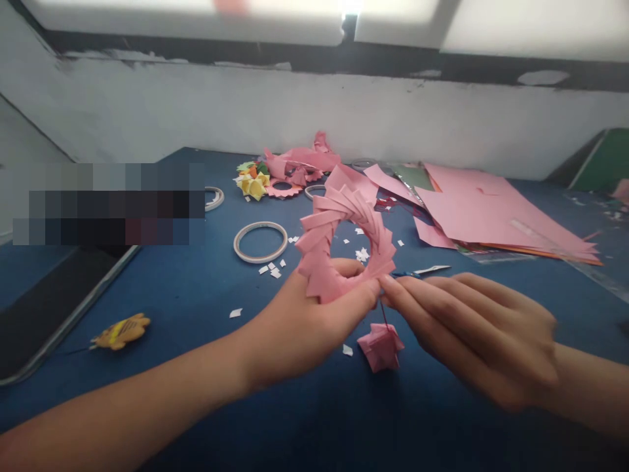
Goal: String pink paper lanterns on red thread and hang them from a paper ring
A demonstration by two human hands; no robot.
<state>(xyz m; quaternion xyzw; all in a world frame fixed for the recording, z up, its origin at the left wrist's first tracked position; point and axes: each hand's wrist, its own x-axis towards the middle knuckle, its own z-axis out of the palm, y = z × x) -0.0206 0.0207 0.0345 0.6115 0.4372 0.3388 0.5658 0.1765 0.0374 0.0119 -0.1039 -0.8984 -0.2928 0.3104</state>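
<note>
My left hand (314, 321) grips the lower part of a pink folded-paper ring (314, 242), holding it upright above the blue table. At the ring's lower right edge, the closed fingertips of my right hand (472, 321) pinch a thin dark red string (384, 314). From that string hangs a small pink folded-paper ornament (381, 347), just below my hands. Where the string meets the ring is hidden by my fingers. Behind my right hand lie scissors (432, 269) with blue handles, partly covered.
A tape roll (260, 242) and scattered white paper bits (275, 269) lie left of the ring. Pink sheets (496, 203) are stacked at the right. More folded pieces (299, 164) sit by the wall. A yellow-brown bear-like charm (122, 331) and a dark device (54, 308) occupy the left.
</note>
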